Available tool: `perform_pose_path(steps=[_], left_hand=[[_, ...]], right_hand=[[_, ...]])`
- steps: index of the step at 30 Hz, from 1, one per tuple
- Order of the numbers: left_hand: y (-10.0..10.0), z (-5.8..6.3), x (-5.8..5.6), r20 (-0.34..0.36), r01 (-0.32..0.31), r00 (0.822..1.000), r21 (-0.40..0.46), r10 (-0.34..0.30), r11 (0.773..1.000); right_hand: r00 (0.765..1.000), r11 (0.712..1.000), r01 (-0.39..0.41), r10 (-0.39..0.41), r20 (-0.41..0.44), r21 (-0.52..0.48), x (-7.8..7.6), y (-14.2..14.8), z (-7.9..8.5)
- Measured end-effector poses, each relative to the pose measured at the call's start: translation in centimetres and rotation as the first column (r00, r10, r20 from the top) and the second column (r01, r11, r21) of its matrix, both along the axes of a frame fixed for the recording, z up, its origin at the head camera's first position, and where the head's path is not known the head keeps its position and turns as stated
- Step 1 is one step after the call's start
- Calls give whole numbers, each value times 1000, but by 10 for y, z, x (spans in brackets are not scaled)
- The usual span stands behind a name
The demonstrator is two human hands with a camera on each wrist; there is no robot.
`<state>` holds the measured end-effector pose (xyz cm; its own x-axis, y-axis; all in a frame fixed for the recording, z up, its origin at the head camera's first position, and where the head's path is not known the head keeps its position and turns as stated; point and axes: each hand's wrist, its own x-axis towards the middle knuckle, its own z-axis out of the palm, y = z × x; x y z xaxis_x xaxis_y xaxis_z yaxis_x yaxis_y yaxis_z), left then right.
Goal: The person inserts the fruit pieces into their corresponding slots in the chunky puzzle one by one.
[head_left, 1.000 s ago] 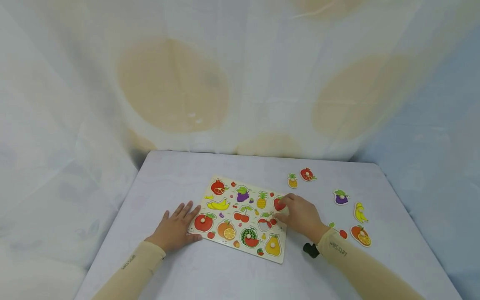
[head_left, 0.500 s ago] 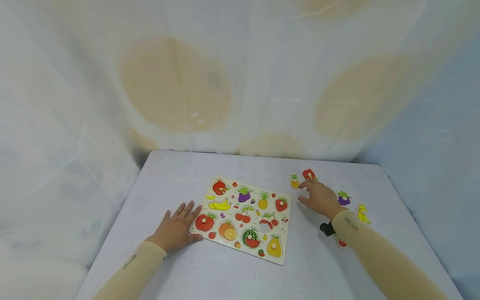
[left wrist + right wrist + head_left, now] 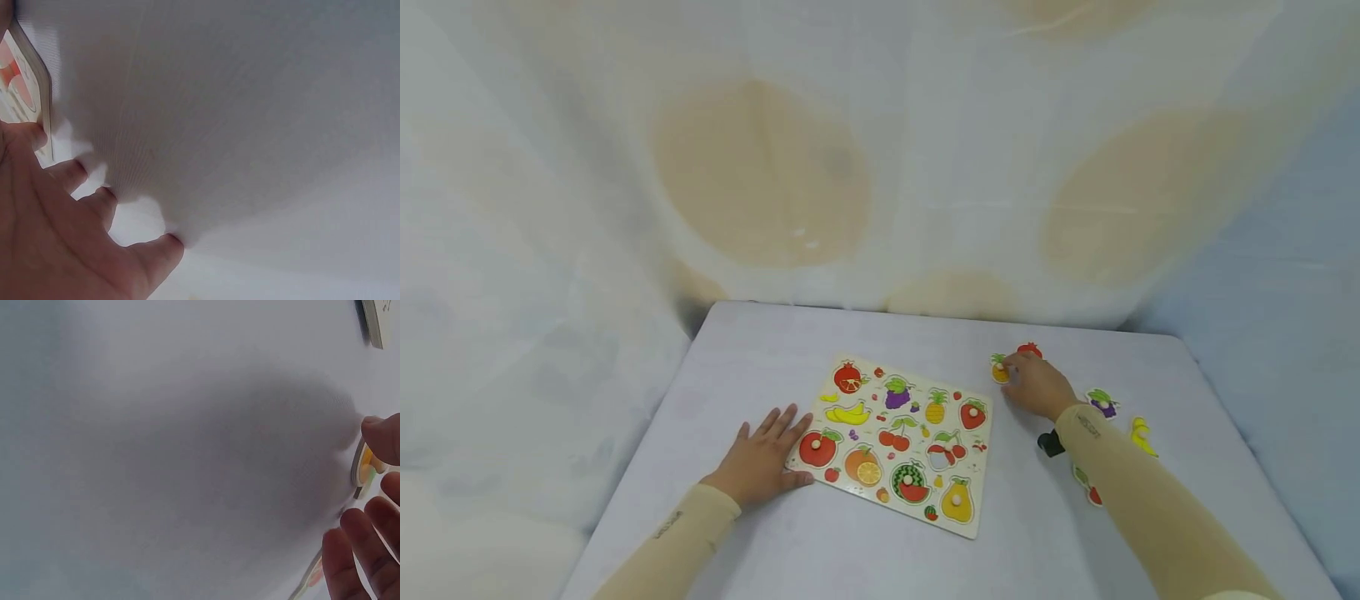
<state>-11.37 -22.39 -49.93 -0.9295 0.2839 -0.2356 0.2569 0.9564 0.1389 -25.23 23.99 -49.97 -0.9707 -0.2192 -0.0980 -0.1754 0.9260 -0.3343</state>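
Note:
A wooden fruit puzzle board (image 3: 916, 450) lies flat on the table. My left hand (image 3: 760, 462) rests with spread fingers at its left edge, fingertips on the corner by the apple. On the far right of the board, my right hand (image 3: 1039, 387) pinches the knob of a small pineapple puzzle piece (image 3: 997, 377) between thumb and index finger. The right wrist view shows the pineapple piece (image 3: 365, 469) between those fingers, the others loosely extended. A pomegranate piece (image 3: 1030, 347) lies just behind, partly covered by the hand. Knobbed apple, watermelon, pear and strawberry pieces sit in the board.
Right of the right hand lie a grape piece (image 3: 1102, 402) and a banana piece (image 3: 1141, 435). A cherry piece (image 3: 1094, 497) shows partly under the right sleeve (image 3: 1120, 475). The white table (image 3: 850, 325) ends at a hanging curtain (image 3: 955, 208) behind.
My right hand has left the strawberry on the board and moved right and back to the loose pineapple piece, closing its fingertips there. The left hand has stayed at the board's edge.

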Motion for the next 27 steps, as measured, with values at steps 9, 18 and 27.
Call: perform_pose_path(steps=[9,18,27], left_hand=[[2,-1,-2,-5,6,1000,-4,-6,1000],[-1,-6,-2,-15,9,1000,-13,-9,1000],[-1,-3,-1,-13,6,1000,-19,-7,1000]], right_hand=[[999,1000,-2,2,-32,25,-11,-1,-6],[996,998,-34,37,-79,48,-16,5,-11],[993,1000,13,-12,-114,11,-14,4,-16]])
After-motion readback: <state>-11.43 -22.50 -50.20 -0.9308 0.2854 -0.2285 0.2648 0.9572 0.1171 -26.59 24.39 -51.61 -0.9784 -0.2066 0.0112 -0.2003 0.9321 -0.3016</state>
